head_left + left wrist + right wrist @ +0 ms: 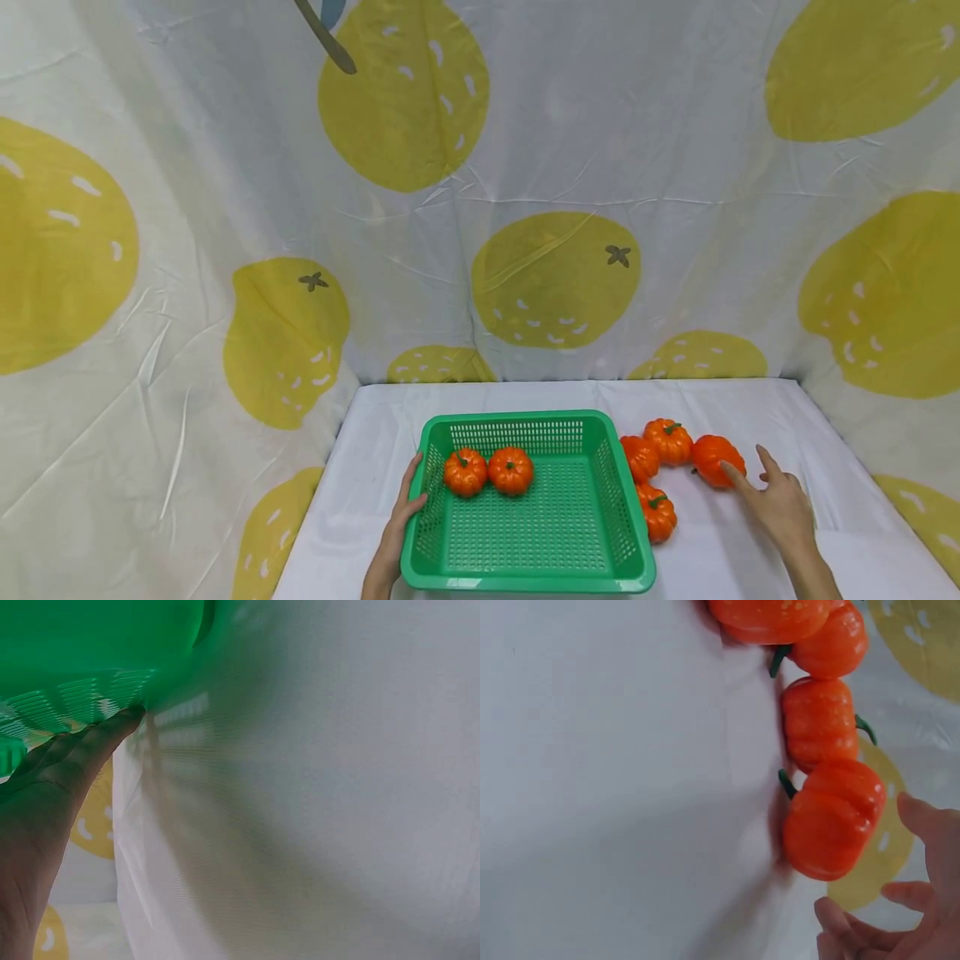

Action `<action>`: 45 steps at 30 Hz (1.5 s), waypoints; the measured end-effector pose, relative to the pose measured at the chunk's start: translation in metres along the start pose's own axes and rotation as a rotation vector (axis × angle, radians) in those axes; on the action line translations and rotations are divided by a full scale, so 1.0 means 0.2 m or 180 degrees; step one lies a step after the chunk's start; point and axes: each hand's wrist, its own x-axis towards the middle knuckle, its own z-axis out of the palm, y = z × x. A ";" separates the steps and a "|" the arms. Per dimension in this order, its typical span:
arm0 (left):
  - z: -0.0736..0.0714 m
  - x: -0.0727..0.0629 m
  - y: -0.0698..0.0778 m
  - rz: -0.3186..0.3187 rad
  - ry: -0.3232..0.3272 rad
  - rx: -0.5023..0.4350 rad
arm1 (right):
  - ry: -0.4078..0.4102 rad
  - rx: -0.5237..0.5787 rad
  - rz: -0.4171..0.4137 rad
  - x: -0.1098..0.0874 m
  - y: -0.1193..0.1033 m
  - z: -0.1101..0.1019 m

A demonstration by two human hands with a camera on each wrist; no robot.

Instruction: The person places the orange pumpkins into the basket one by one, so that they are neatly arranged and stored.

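Note:
A green plastic basket (525, 583) stands on the white-covered table, with two small orange pumpkins (465, 472) side by side in its back left part. My left hand (393, 529) rests against the basket's left side, and its fingers look straight along the slotted wall in the left wrist view. To the right of the basket, my right hand (780, 504) is spread beside the rightmost orange pumpkin (718, 461). In the right wrist view a gap shows between that hand's fingers (915, 814) and the nearest pumpkin (832, 821). Nothing is in its grasp.
Three more orange pumpkins with green stems, one of them the back pumpkin (667, 442), sit close along the basket's right side. White cloth (757, 408) covers the table. A lemon-print curtain (420, 275) hangs behind it and at both sides.

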 end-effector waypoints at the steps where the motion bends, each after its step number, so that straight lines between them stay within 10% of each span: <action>1: 0.00 0.00 0.00 0.0002 0.0000 -0.0002 | 0.0001 0.0025 0.0019 0.00 0.00 0.01; 10: 0.00 0.00 -0.01 -0.0018 -0.0061 -0.0064 | -0.0014 0.0061 0.0359 0.03 -0.01 0.06; 36: 0.00 0.00 0.00 -0.0014 -0.0036 -0.0018 | -0.0137 0.0128 0.0258 0.04 -0.05 0.10; 45: 0.01 0.02 0.00 0.0064 0.0033 -0.0037 | -0.0606 0.0089 0.0023 -0.02 -0.02 0.04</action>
